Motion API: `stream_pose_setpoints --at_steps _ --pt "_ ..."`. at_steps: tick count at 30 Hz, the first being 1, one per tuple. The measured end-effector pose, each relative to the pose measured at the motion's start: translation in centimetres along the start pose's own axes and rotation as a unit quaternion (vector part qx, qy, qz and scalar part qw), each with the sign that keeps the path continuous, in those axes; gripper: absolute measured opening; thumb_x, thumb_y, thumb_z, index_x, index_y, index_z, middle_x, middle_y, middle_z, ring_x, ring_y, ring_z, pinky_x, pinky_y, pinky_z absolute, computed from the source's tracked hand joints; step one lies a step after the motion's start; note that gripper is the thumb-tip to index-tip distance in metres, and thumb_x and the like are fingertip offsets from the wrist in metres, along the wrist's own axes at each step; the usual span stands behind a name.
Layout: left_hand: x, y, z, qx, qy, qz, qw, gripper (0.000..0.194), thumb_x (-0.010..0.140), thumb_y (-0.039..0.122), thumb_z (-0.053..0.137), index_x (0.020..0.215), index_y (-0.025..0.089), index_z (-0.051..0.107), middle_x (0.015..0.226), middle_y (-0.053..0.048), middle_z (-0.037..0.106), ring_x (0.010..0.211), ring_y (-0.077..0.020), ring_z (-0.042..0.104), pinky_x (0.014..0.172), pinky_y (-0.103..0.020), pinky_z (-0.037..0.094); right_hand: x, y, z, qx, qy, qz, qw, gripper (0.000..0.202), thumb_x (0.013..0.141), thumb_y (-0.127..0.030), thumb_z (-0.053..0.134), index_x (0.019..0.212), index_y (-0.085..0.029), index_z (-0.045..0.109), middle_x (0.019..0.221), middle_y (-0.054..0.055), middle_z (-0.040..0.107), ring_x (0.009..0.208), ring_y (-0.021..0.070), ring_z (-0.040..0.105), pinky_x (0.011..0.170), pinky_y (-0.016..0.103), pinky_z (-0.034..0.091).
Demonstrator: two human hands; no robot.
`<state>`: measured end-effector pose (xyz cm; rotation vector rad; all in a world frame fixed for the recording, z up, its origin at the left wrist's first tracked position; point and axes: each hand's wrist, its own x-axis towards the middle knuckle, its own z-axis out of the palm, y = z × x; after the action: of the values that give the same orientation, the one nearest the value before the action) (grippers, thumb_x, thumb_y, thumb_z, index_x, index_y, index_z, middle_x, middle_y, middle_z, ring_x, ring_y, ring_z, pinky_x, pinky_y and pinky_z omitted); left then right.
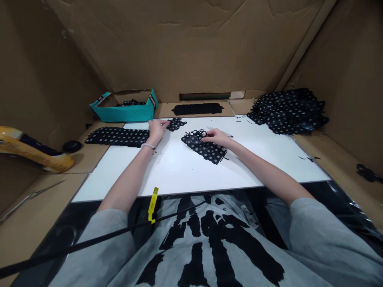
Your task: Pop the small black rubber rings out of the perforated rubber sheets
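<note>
My left hand (157, 130) is closed in a pinch at the left edge of a small heap of black pieces with pale dots (177, 124), lying on the white board. The fingertips partly hide what they grip there. To the right, my right hand (218, 137) pinches the upper edge of a black sheet with white dots (206, 149). Thin loose black strips stick out from that sheet's top and right corner. Beside my left wrist lies a longer black dotted strip (118, 136), flat on the board's left edge.
A teal box (125, 113) with black dotted pieces inside stands at the back left. A dark strip (197, 108) lies behind the white board (167, 175). Dotted black sheets (289, 111) are piled at back right. A pen-like tool (221, 132), tweezers (31, 195) and a yellow bottle (38, 151) are also around.
</note>
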<state>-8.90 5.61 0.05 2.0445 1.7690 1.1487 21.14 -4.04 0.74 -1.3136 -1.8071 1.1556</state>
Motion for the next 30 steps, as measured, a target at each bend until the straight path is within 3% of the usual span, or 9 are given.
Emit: stream_pose_setpoints --at_steps 3,5,10,14,18,21,24,26,30 --pt "0.1 -0.9 -0.8 0.094 0.000 0.005 0.996 0.035 0.092 0.035 0.056 0.115 0.021 0.078 0.122 -0.018 0.067 0.122 -0.0432 0.047 0.101 -0.055 0.036 0.0 0.0 0.1 0.007 0.003 -0.005 1.000 0.042 0.066 -0.056 0.077 0.076 -0.016 0.069 0.073 0.001 0.063 0.075 0.0183 0.054 0.078 0.035 0.039" --pt "0.2 -0.8 -1.5 0.133 -0.001 0.001 0.991 0.038 0.093 0.034 0.056 0.124 0.021 0.074 0.119 -0.018 0.068 0.122 -0.0435 0.046 0.100 -0.054 0.036 -0.1 0.0 0.2 0.007 0.004 -0.005 1.000 0.042 0.066 -0.056 0.077 0.077 -0.016 0.069 0.074 0.001 0.064 0.075 0.0183 0.055 0.078 0.035 0.040" --pt "0.7 -0.8 -2.7 0.245 -0.079 -0.071 0.964 0.030 0.078 0.043 0.075 0.094 0.017 0.077 0.104 -0.021 0.073 0.120 -0.0457 0.048 0.098 -0.057 0.036 -0.3 -0.3 0.2 -0.008 0.002 0.009 1.000 0.044 0.066 -0.057 0.076 0.079 -0.016 0.069 0.075 0.002 0.063 0.076 0.0187 0.055 0.079 0.035 0.040" --pt "0.8 -1.2 -2.4 0.225 -0.083 -0.077 0.968 0.019 0.082 0.035 0.069 0.089 0.019 0.077 0.105 -0.017 0.075 0.112 -0.0421 0.058 0.099 -0.058 0.037 -0.3 -0.5 0.2 -0.013 0.001 0.015 1.000 0.044 0.064 -0.056 0.076 0.080 -0.016 0.069 0.077 0.002 0.063 0.079 0.0196 0.055 0.080 0.035 0.039" --pt "1.1 -1.6 -2.0 0.119 -0.038 -0.084 0.989 0.030 0.085 0.032 0.064 0.110 0.018 0.075 0.108 -0.014 0.077 0.111 -0.0359 0.062 0.099 -0.050 0.041 -0.4 -0.7 0.3 -0.012 0.004 0.018 1.000 0.042 0.066 -0.055 0.075 0.079 -0.016 0.068 0.075 0.002 0.062 0.077 0.0188 0.054 0.079 0.035 0.039" --pt "1.2 -1.3 -1.8 0.057 -0.014 -0.040 0.997 0.041 0.083 0.026 0.066 0.123 0.019 0.071 0.113 -0.012 0.077 0.115 -0.0351 0.060 0.102 -0.048 0.039 -0.5 -0.7 0.4 -0.002 0.007 0.013 1.000 0.042 0.066 -0.056 0.076 0.076 -0.017 0.067 0.073 0.001 0.061 0.076 0.0183 0.053 0.079 0.035 0.039" --pt "0.5 0.4 -1.4 0.022 -0.001 0.037 0.999 0.040 0.085 0.027 0.063 0.123 0.018 0.072 0.110 -0.011 0.077 0.110 -0.0330 0.062 0.102 -0.045 0.040 -0.5 -0.6 0.6 -0.002 0.031 0.009 0.999 0.043 0.068 -0.060 0.074 0.074 -0.018 0.066 0.070 0.001 0.059 0.073 0.0179 0.051 0.077 0.034 0.039" --pt "-0.6 2.5 -0.9 -0.024 -0.059 0.105 0.992 0.037 0.087 0.035 0.064 0.118 0.018 0.075 0.106 -0.010 0.078 0.100 -0.0284 0.065 0.094 -0.039 0.045 -0.4 -0.4 0.8 -0.003 0.051 0.006 0.999 0.045 0.069 -0.062 0.073 0.073 -0.018 0.065 0.068 0.000 0.057 0.072 0.0175 0.050 0.075 0.034 0.038" --pt "-3.5 7.2 0.9 -0.073 -0.232 0.224 0.944 0.032 0.078 0.049 0.075 0.093 0.022 0.080 0.093 -0.006 0.078 0.088 -0.0243 0.067 0.083 -0.034 0.048 -0.2 -0.2 1.3 -0.001 0.061 -0.014 0.998 0.045 0.070 -0.062 0.071 0.073 -0.018 0.066 0.069 0.000 0.059 0.074 0.0180 0.051 0.077 0.034 0.039"
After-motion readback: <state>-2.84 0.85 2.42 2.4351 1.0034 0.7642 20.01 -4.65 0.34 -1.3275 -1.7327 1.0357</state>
